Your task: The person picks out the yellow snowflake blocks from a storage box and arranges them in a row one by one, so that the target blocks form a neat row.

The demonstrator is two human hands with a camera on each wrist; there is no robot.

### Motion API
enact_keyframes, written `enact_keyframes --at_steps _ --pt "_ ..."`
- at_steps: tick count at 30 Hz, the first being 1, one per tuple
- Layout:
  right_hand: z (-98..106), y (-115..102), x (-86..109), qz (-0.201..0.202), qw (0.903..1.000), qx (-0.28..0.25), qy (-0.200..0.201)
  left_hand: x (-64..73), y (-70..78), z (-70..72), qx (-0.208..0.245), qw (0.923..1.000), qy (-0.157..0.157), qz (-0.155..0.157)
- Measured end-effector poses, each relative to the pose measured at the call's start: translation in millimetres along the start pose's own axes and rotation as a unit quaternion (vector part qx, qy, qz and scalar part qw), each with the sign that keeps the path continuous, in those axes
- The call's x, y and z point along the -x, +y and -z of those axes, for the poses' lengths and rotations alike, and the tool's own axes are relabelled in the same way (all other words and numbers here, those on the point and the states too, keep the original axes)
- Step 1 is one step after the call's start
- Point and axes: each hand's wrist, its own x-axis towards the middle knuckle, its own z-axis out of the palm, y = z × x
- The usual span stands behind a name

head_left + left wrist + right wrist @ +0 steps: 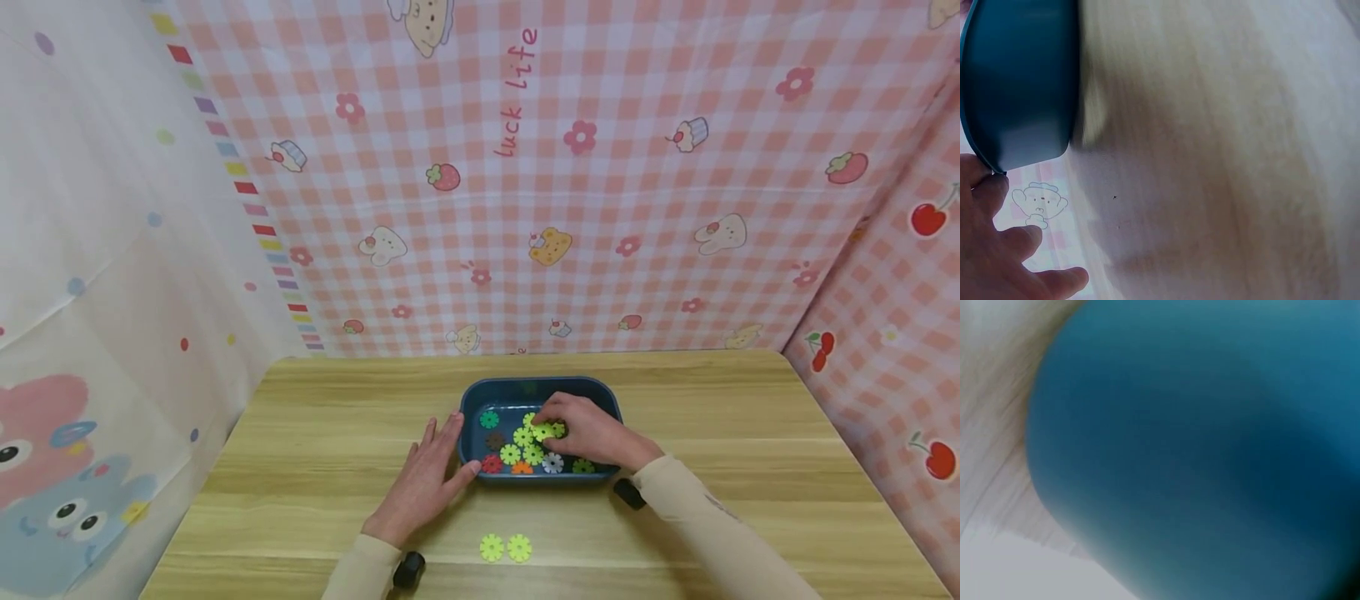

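Observation:
A dark blue rectangular bin [540, 477] holds several notched snowflake building discs, many of them yellow-green. My right hand [581, 427] reaches into it over the right side, with thumb and fingers bent around a yellow-green snowflake disc [543, 432]. In the right wrist view the bin's blue wall [1166, 444] fills most of the picture, and the hand is hidden. My left hand [423, 475] rests at the bin's left end, its fingers spread and touching the rim. The left wrist view shows those fingers [1019, 240] beside the bin wall [1022, 81].
Two yellow-green discs, a left one [492, 547] and a right one [519, 547], lie side by side on the wooden table [337, 425] in front of the bin. Green [489, 419], brown [494, 440], red [491, 463] and white [552, 462] discs lie inside it. A checked cloth [480, 208] hangs behind.

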Motion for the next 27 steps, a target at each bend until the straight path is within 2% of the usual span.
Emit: enact_keyframes --at_steps 11,19,27 --pt "6 -14 15.6 0.029 0.9986 -0.006 0.043 0.7 -0.9 -1.1 0.007 1.0000 0.004 -0.004" --pt "11 -26 26.3 0.031 0.9971 -0.029 0.062 0.7 -0.5 -1.2 0.006 0.9999 0.009 -0.008" --pt "13 -34 36.3 0.053 0.9950 -0.008 0.085 0.8 0.2 -0.6 0.005 0.9999 0.009 -0.010"
